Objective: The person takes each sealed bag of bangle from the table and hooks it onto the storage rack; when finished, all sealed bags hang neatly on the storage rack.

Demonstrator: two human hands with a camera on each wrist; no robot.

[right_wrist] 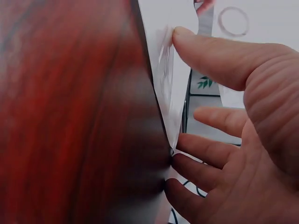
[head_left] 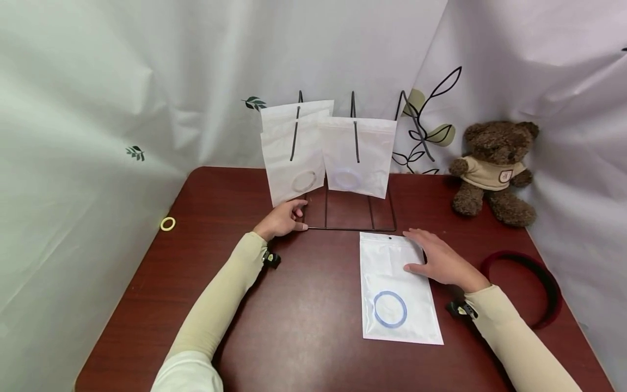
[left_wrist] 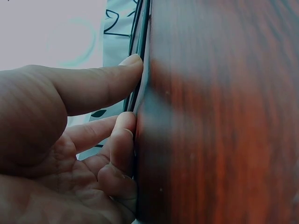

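Observation:
A black wire display rack (head_left: 349, 229) stands at the back of the table. My left hand (head_left: 283, 219) is at its front left corner, thumb on the front bar and fingers bent by the side bar. White zip pouches hang from the rack's prongs: two overlapping left pouches (head_left: 285, 158) and a middle pouch (head_left: 379, 158), with ring shapes showing through. In front lies another white zip pouch (head_left: 377, 272) with a blue ring (head_left: 390, 309) in it and a hole near its top. My right hand (head_left: 443, 259) rests at its upper right edge, fingers spread, thumb touching the pouch.
The rack's right prong (head_left: 421, 133) holds no pouch. A brown teddy bear (head_left: 496, 169) sits at the back right. A dark red headband (head_left: 552, 288) lies beyond my right wrist, and a small yellow ring (head_left: 167, 224) lies at the table's left edge. Pale curtains surround the table (head_left: 294, 337).

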